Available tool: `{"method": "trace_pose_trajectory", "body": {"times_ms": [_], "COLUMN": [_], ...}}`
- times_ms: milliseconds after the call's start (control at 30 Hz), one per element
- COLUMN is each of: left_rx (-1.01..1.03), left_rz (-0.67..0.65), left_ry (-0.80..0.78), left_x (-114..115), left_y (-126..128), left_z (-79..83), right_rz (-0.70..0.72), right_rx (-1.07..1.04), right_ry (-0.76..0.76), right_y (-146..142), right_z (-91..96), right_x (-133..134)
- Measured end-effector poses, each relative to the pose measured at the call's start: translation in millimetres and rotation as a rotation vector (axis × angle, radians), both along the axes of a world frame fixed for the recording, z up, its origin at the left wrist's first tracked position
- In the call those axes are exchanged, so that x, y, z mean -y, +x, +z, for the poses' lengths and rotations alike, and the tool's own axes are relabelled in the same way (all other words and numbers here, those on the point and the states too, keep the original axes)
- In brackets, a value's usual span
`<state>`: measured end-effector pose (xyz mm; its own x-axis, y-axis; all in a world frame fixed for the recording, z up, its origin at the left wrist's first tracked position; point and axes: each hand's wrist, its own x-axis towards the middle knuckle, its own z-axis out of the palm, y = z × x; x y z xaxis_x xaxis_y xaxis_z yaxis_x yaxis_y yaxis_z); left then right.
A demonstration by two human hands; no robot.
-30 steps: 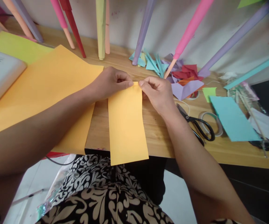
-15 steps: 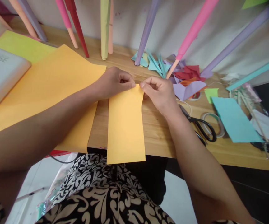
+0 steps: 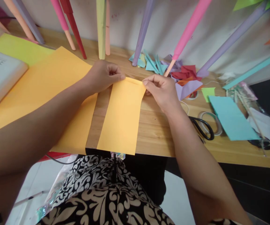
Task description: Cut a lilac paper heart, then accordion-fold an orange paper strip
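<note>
A yellow-orange strip of paper (image 3: 120,118) hangs between my two hands, its lower end reaching past the table's front edge. My left hand (image 3: 105,75) pinches the top left corner between thumb and fingers. At the top right corner my right hand (image 3: 160,89) pinches the paper the same way. A narrow fold or crease runs along the strip's top edge. Large yellow-orange sheets (image 3: 46,84) lie under my left forearm. Black-handled scissors (image 3: 203,128) are partly hidden behind my right forearm.
A white block-like object (image 3: 3,75) rests on the sheets at left. Rolled paper tubes (image 3: 143,34) lean along the wall. Coloured paper scraps (image 3: 184,73) lie at the back. A tape roll (image 3: 216,123) and a turquoise paper piece (image 3: 233,117) sit on the wooden table (image 3: 155,128) at right.
My left hand has moved left along the strip's top edge, away from my right hand. More of that folded edge shows, and the strip's lower end has swung left and up.
</note>
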<state>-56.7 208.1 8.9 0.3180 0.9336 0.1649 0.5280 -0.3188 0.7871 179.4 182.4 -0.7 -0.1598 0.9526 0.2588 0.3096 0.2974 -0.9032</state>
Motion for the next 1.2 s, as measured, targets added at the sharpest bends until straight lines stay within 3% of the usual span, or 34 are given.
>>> {"method": "trace_pose_trajectory", "body": {"times_ms": [500, 867, 1067, 1200], "left_rx": [0.018, 0.049, -0.004, 0.003], "left_rz": [-0.101, 0.061, 0.142, 0.116], "left_ry": [0.019, -0.018, -0.1, -0.076], "left_x": [16.8, 8.9, 11.0, 10.6], "left_y": [20.8, 4.2, 1.0, 3.8], "left_z": [6.4, 16.6, 18.9, 17.1], "right_rz": [0.077, 0.031, -0.087, -0.03], "right_rx": [0.126, 0.03, 0.023, 0.06], "right_ry": [-0.036, -0.126, -0.023, 0.078], "right_y": [-7.3, 6.7, 19.7, 18.4], "right_z": [6.2, 7.4, 3.0, -1.4], "right_x": [6.6, -0.5, -9.9, -11.4]}}
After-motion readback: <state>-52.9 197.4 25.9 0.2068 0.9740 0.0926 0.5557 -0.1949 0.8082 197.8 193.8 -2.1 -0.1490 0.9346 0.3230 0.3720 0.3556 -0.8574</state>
